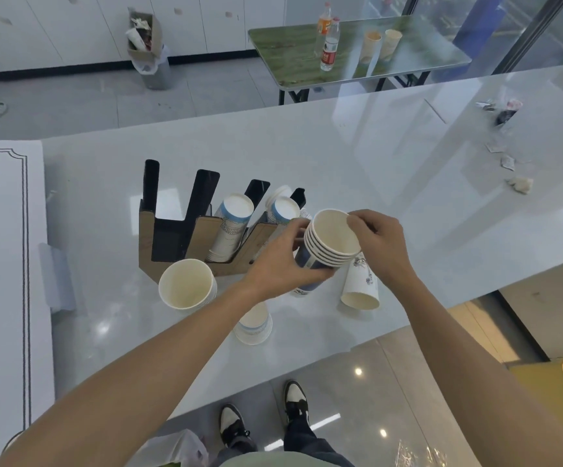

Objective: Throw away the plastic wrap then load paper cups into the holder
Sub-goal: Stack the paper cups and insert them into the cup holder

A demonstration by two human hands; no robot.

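Observation:
A black and brown cup holder [172,237] stands on the white counter [357,156]. Two of its slots hold cup stacks [234,217], the left slots show none. My left hand [283,261] grips a stack of several nested paper cups [332,242], mouth facing me, just right of the holder. My right hand [379,242] pinches the rim of the top cup. On the counter stand an upright stack [185,284], an upside-down stack [255,326] under my left forearm, and an upside-down cup [361,284] below my right hand.
Crumpled scraps [519,185] lie at the counter's far right. A bin with a cardboard box [152,62] stands by the far wall, a green table with bottles [329,45] behind the counter. Plastic bags [179,449] sit on the floor by my feet.

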